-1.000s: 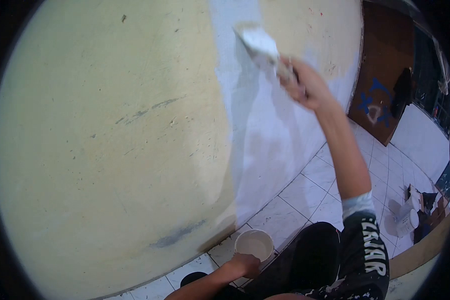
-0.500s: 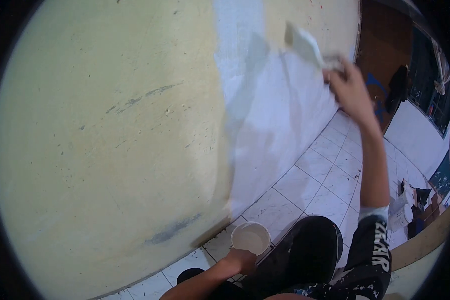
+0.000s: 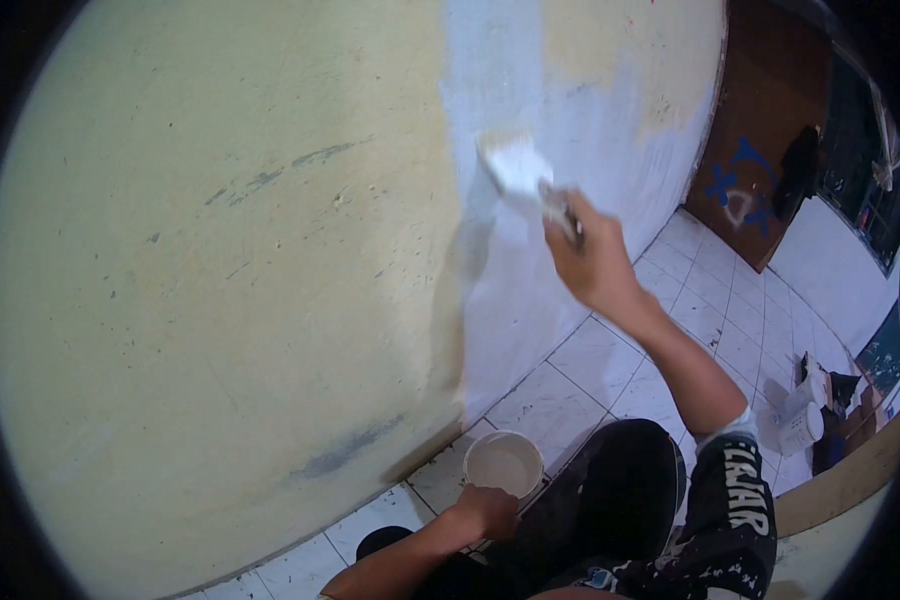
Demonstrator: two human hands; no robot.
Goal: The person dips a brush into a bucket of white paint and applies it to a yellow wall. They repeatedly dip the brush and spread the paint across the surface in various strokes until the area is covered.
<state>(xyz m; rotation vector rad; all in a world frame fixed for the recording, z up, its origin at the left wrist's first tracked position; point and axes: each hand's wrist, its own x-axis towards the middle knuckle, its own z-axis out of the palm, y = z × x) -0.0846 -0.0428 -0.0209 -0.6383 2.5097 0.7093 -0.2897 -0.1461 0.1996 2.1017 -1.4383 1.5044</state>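
Note:
My right hand (image 3: 592,250) is closed around the handle of a paintbrush (image 3: 518,168). The brush's wide head is coated in white and lies at the wall, near the left edge of the white painted area (image 3: 530,270); whether the bristles touch is hard to tell. Left of it the wall (image 3: 270,300) is yellow, with grey scuffs. Low down, my left hand (image 3: 488,510) grips the near rim of a small white bucket (image 3: 504,464) holding whitish liquid. The fingers inside or behind that rim are partly hidden.
White floor tiles (image 3: 560,405) run along the wall's foot. My dark-clad knee (image 3: 625,490) is beside the bucket. A brown door (image 3: 765,130) with blue marks stands at the back right. White containers (image 3: 802,428) and clutter sit at the far right.
My right hand and the paintbrush have moved left and the hand lower, bringing the brush to the white area's left edge. My left hand stays on the bucket.

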